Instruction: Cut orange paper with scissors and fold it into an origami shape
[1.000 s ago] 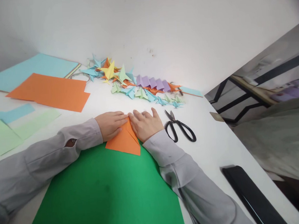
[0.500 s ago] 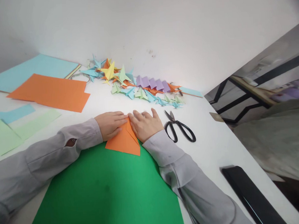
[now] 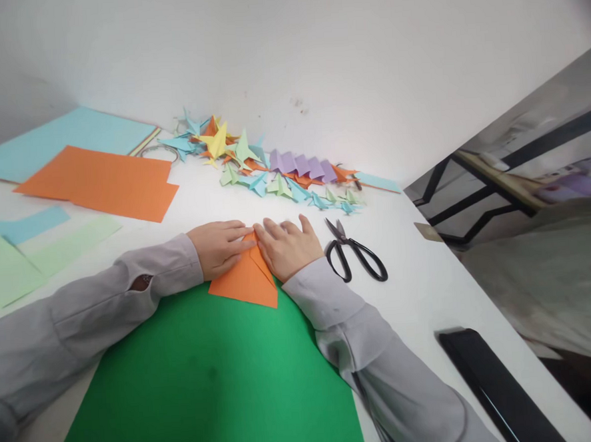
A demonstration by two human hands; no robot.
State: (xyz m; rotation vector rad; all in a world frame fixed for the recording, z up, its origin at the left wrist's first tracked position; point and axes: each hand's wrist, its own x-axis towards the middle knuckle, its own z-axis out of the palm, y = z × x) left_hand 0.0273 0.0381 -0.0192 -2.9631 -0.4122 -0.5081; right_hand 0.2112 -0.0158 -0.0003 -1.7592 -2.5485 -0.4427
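A piece of orange paper (image 3: 244, 281), folded so it narrows to a point at the far end, lies on a large green sheet (image 3: 209, 373). My left hand (image 3: 220, 247) rests flat over the paper's left edge, its fingers stretched toward the tip and covering part of it. On the other edge, my right hand (image 3: 288, 248) presses down with fingers spread, the index finger close to the point. Both hands are open and touch the paper. Black-handled scissors (image 3: 350, 248) lie just right of my right hand, blades partly apart.
Folded paper stars and shapes (image 3: 262, 160) in several colours line the wall. Orange sheets (image 3: 103, 183), a light blue stack (image 3: 65, 138) and pale green pieces (image 3: 8, 268) lie to the left. A long black object (image 3: 495, 382) sits near the table's right edge.
My left fingers have shifted very slightly along the folded edge near the tip. My right hand, the orange paper and everything around stay put.
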